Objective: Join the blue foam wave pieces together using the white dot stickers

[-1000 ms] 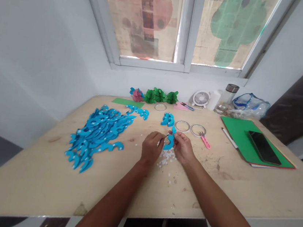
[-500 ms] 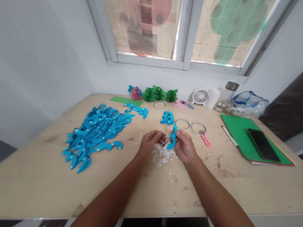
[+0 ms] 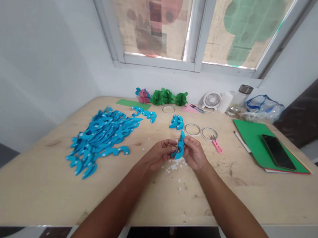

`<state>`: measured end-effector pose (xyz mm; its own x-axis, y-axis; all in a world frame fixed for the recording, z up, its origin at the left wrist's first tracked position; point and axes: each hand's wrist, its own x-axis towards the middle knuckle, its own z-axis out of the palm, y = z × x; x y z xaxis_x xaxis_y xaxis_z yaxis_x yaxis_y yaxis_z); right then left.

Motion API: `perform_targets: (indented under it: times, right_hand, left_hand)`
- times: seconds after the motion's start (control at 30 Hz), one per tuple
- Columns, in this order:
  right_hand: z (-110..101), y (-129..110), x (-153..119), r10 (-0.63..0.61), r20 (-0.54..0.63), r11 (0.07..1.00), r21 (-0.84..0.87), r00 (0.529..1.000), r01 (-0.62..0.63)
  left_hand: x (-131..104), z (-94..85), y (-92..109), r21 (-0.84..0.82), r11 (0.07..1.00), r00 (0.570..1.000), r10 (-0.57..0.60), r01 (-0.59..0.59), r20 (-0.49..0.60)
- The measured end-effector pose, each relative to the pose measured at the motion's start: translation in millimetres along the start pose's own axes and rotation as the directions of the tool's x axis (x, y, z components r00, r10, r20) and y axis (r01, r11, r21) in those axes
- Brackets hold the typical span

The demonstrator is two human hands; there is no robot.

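Observation:
Above the table I hold a blue paper cutout (image 3: 181, 149) with curved notches, upright between both hands. My right hand (image 3: 195, 153) pinches its right edge with thumb and fingers. Closed on the cutout's left side is my left hand (image 3: 163, 153), its fingertips partly behind the paper. Small white paper bits (image 3: 174, 167) lie scattered beneath. A big pile of similar blue cutouts (image 3: 102, 133) is heaped to the left. Just beyond my hands sits a small blue folded bundle (image 3: 176, 122).
Tape rolls (image 3: 192, 129) and pink-handled snips (image 3: 217, 144) lie right of my hands. A phone (image 3: 278, 151) rests on a green folder (image 3: 254, 136) beside a white pen (image 3: 242, 142). Along the wall stand green paper shapes (image 3: 167, 97), a small fan (image 3: 212, 100) and a bottle (image 3: 242, 95).
My left hand has moved right and up against the blue cutout, its fingers now on the left edge. My right hand keeps its pinch, and the view has shifted slightly.

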<state>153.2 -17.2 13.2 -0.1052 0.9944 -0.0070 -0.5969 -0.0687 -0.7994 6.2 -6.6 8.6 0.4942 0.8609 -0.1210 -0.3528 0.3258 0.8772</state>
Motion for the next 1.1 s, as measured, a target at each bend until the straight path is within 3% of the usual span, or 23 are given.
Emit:
perform_targets:
  times: [0.23, 0.43, 0.53, 0.83, 1.1]
  right_hand:
    - [-1, 1, 0, 0.015, 0.011, 1.0, 0.021, 1.0, -0.015]
    - [-2, 2, 0, 0.019, 0.028, 0.999, 0.041, 0.999, -0.02]
    - [-2, 3, 1, 0.007, 0.042, 0.999, 0.046, 0.999, -0.009]
    - [-3, 5, 3, -0.017, -0.003, 0.999, 0.05, 1.0, 0.018]
    - [-8, 10, 7, -0.021, -0.092, 0.998, -0.054, 0.996, 0.016]
  left_hand:
    - [1, -3.7, -1, -0.04, 0.999, 1.0, 0.019, -0.02, -0.012]
    - [0, -8.8, -3, -0.007, 0.993, 0.991, -0.121, 0.122, 0.058]
    - [-1, -8.1, -3, -0.004, 0.991, 0.989, -0.131, 0.132, 0.067]
    - [2, -8.7, 3, -0.04, 0.999, 0.988, 0.019, -0.025, -0.151]
    - [-2, -9.8, 11, -0.101, 0.993, 0.98, 0.035, -0.056, -0.195]
